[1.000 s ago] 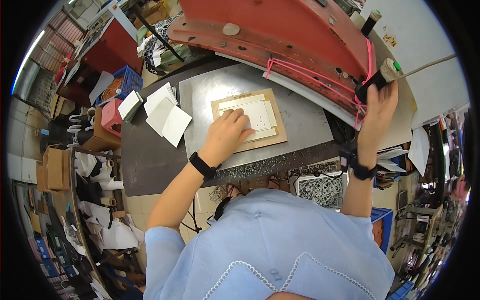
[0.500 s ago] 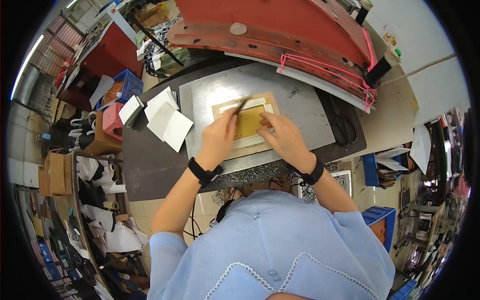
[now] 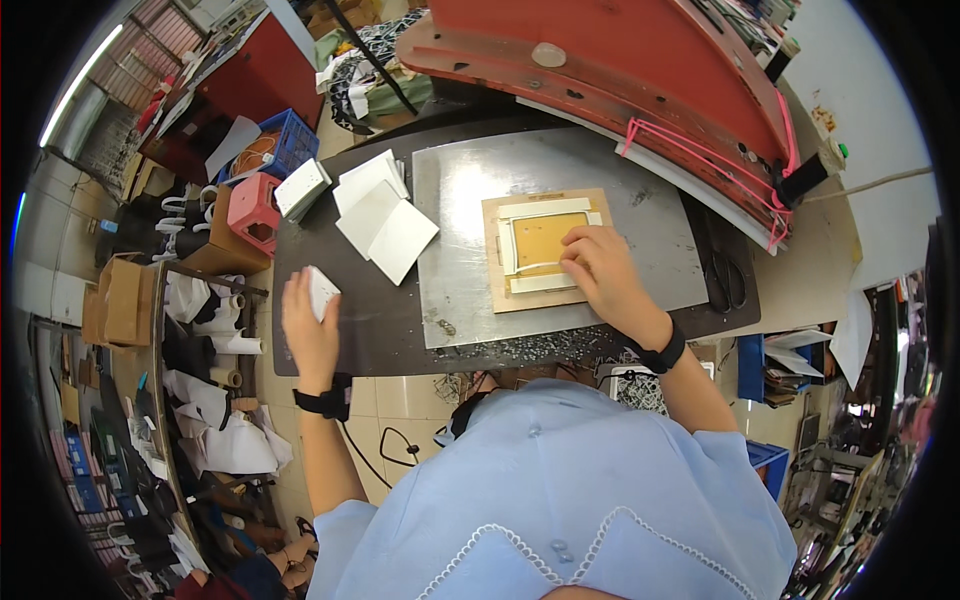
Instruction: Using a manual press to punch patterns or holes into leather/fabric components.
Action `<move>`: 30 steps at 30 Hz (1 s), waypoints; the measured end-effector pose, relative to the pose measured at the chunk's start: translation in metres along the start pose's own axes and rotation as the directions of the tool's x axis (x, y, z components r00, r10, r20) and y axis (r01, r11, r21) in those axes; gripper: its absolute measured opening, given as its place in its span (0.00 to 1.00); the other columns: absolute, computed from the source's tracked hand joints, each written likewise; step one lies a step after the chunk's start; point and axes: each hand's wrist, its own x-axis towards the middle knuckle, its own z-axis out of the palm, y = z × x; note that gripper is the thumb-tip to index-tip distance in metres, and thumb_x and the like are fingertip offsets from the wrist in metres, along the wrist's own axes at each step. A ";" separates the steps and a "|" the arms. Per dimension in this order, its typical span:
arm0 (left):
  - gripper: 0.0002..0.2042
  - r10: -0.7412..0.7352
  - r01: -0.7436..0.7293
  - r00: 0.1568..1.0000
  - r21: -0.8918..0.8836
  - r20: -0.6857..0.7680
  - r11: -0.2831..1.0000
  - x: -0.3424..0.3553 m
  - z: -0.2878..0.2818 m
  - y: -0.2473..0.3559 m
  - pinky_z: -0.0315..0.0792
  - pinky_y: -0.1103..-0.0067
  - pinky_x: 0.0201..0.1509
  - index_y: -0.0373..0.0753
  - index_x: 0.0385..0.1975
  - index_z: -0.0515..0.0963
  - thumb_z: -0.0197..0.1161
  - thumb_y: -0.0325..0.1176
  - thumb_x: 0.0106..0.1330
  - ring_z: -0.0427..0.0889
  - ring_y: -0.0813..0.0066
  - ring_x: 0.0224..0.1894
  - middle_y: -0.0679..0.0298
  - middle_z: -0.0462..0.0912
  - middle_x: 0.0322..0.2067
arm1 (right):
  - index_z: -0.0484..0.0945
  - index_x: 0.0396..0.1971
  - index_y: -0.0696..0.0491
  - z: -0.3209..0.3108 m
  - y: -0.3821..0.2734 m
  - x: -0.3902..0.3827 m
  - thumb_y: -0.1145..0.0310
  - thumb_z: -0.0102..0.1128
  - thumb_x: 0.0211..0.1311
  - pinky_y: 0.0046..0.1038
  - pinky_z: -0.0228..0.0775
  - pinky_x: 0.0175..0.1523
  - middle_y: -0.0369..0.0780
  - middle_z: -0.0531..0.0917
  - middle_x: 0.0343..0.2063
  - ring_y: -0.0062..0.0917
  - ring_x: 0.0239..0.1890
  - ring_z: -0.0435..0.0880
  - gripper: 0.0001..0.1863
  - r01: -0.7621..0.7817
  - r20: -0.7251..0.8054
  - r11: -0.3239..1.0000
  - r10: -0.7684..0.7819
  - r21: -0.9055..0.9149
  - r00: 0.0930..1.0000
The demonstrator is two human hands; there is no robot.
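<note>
At the left of the dark tabletop my left hand (image 3: 308, 335) is closed around a small white card (image 3: 322, 292), thumb on one side and fingers on the other. Over the metal plate my right hand (image 3: 602, 272) has its fingers pinched together at the end of a thin white strip (image 3: 537, 267). That strip lies along the near edge of a yellow panel (image 3: 545, 240) set within a pale frame (image 3: 548, 284). Beneath the frame is a tan board (image 3: 494, 262). What lies right under my right fingertips is hidden.
White sheets (image 3: 385, 215) lie fanned between my hands, with a stack of white cards (image 3: 301, 189) behind. A red machine (image 3: 600, 60) overhangs the far side of the metal plate (image 3: 455, 190). Black scissors (image 3: 725, 283) rest at the right. Small scraps litter the near edge.
My left hand has left the yellow panel and moved to the table's left side, onto the white card. The dark thin item it held is out of sight. The head view has shifted left.
</note>
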 end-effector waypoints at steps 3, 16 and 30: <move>0.27 0.131 -0.107 0.987 -0.232 0.090 0.967 0.004 0.024 0.025 0.63 0.61 0.67 0.33 0.61 0.69 0.67 0.33 0.62 0.69 0.45 0.64 0.45 0.71 0.61 | 0.77 0.33 0.57 -0.008 -0.014 0.012 0.74 0.60 0.61 0.33 0.66 0.54 0.42 0.79 0.44 0.37 0.48 0.76 0.04 -0.054 -0.118 0.994 0.065 0.094 0.991; 0.20 0.092 -0.064 0.972 -0.131 0.216 0.989 0.039 0.054 0.058 0.76 0.63 0.41 0.40 0.59 0.71 0.56 0.26 0.67 0.84 0.50 0.39 0.46 0.82 0.45 | 0.83 0.33 0.60 -0.162 -0.051 -0.145 0.76 0.65 0.58 0.19 0.69 0.40 0.38 0.85 0.30 0.18 0.33 0.79 0.05 -0.741 0.005 0.637 0.758 0.210 0.653; 0.20 0.654 -0.709 0.701 -0.366 -0.283 0.602 0.009 0.000 0.182 0.79 0.72 0.47 0.35 0.48 0.82 0.61 0.15 0.54 0.86 0.58 0.46 0.53 0.85 0.46 | 0.81 0.36 0.59 -0.112 -0.029 -0.148 0.69 0.60 0.63 0.34 0.73 0.39 0.47 0.84 0.31 0.43 0.33 0.83 0.09 -0.757 0.009 0.653 0.757 0.000 0.653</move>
